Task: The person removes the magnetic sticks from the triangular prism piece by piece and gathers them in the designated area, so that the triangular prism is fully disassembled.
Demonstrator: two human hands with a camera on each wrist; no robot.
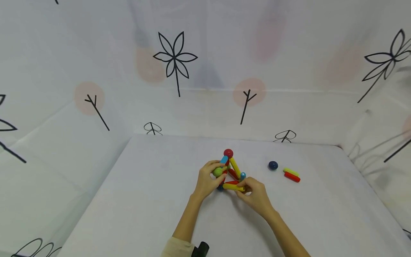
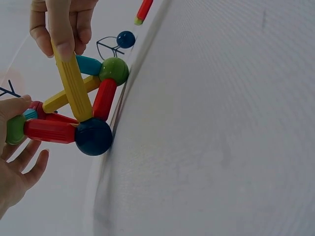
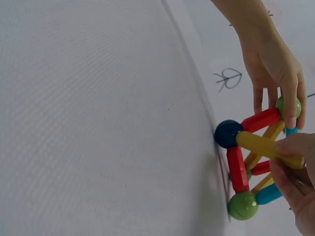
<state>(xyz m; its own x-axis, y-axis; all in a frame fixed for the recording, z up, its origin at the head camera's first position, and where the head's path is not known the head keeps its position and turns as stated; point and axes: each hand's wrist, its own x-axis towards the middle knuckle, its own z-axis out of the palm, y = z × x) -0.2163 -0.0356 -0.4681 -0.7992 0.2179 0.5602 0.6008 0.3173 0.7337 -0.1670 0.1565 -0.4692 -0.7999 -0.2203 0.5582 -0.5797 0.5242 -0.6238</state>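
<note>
A frame of coloured rods and balls, like a magnetic building set, stands on the table. My left hand (image 1: 207,180) grips its upper left side at a green ball (image 1: 217,172), beside a light blue rod (image 1: 224,159). My right hand (image 1: 257,196) pinches a thick yellow rod (image 2: 74,88) at one end. The rod's other end meets a dark blue ball (image 2: 93,136) at the base. Red rods (image 3: 237,169) join that ball to green balls, including a lower one (image 3: 243,205). A red ball (image 1: 228,153) tops the frame in the head view.
Right of the frame lie a loose dark blue ball (image 1: 273,165), a lime rod (image 1: 291,172) and a red rod (image 1: 292,177). The white table (image 1: 144,200) meets a white cloth backdrop (image 1: 205,114) with plant drawings.
</note>
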